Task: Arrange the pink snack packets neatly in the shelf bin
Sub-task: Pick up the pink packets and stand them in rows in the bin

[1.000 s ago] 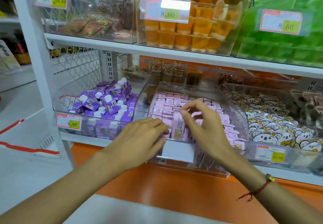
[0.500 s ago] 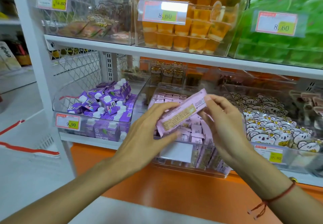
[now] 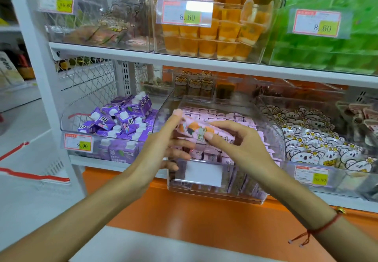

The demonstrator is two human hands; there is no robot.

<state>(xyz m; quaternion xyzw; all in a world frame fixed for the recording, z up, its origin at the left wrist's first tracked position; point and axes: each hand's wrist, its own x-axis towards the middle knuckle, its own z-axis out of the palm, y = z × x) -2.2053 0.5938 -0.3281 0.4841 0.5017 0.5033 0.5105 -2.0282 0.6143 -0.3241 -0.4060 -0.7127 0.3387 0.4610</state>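
Both hands, left hand (image 3: 163,145) and right hand (image 3: 243,145), grip a long pink snack packet (image 3: 202,131) printed with orange fruit

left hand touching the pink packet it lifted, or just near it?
Touching. Head view: left hand fingers lie along the pink packet end.

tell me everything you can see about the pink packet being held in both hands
The pink packet is a long, flat, soft-looking wrapper, pale pink with an orange and dark printed picture and a small green patch on the face turned to the camera. It lies roughly level, tilted down to the right, just above the clear bin of similar packets. The left hand holds its left end, the right hand pinches its middle and right part.
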